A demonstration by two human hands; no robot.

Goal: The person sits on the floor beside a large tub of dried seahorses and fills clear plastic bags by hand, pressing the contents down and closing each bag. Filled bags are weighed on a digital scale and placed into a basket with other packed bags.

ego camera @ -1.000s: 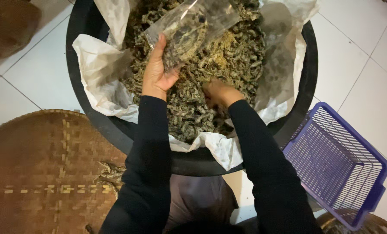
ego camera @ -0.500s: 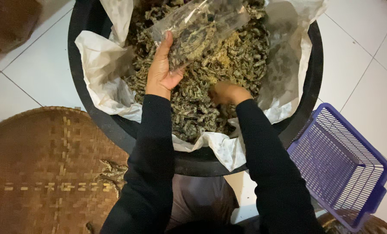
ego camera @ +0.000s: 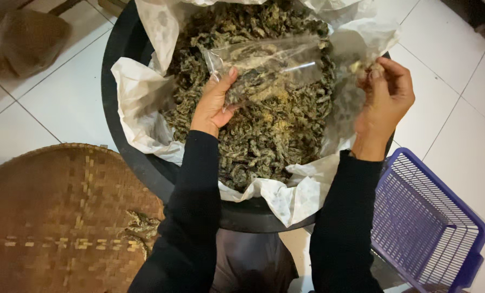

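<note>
Clear plastic bag [ego camera: 264, 65] gripped by left hand [ego camera: 214, 103]; right hand [ego camera: 383, 97] pinches half-hidden bits.

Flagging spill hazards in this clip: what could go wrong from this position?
The left hand holds the clear plastic bag by one edge, so it could sag shut or tip. The right hand, pinching a few pieces, is over the black tub's rim near the white tiled floor; bits might drop outside.
</note>
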